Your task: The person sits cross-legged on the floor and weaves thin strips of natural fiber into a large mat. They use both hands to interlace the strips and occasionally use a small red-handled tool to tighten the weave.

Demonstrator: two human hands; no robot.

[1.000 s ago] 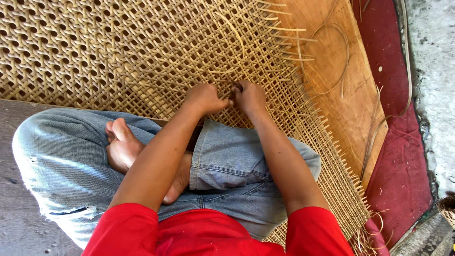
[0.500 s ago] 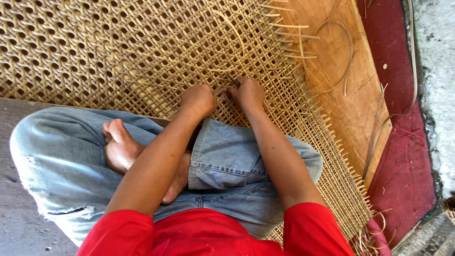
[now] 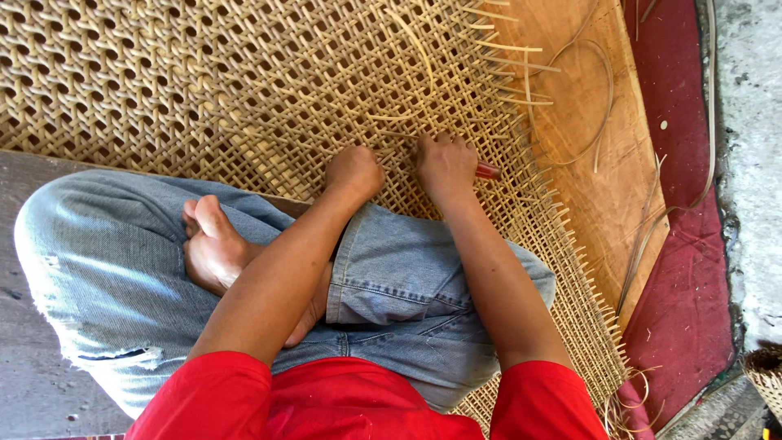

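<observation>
Right, we read it as follows, all places relative to the cane sheet.

Sheet: large pale-yellow open-weave cane mat (image 3: pixel 244 90), flat under our knees, spread up and left; its frayed edge of loose strand ends runs down the right side.
Left hand: left hand (image 3: pixel 355 173) knuckles-down on the sheet's near part, fingers curled together into a fist. Whether it pinches a strand, we cannot tell.
Right hand: right hand (image 3: pixel 446 163) just beside the left, nearer the frayed edge, fingers closed round a small red-handled tool (image 3: pixel 487 170) whose end pokes out towards that edge.
Why so: we judge both fists press low to pin the weave while the tool works one strand.
Arms: both forearms run straight out from the red short-sleeved shirt (image 3: pixel 358 407) over crossed blue-jeaned legs (image 3: pixel 106 269), wrists bent down.
Loose cane: long curled strand (image 3: pixel 599 106) beyond the frayed edge, on the brown wooden board (image 3: pixel 619 187).
Foot: bare foot (image 3: pixel 213 248) tucked at the sheet's near border.
</observation>
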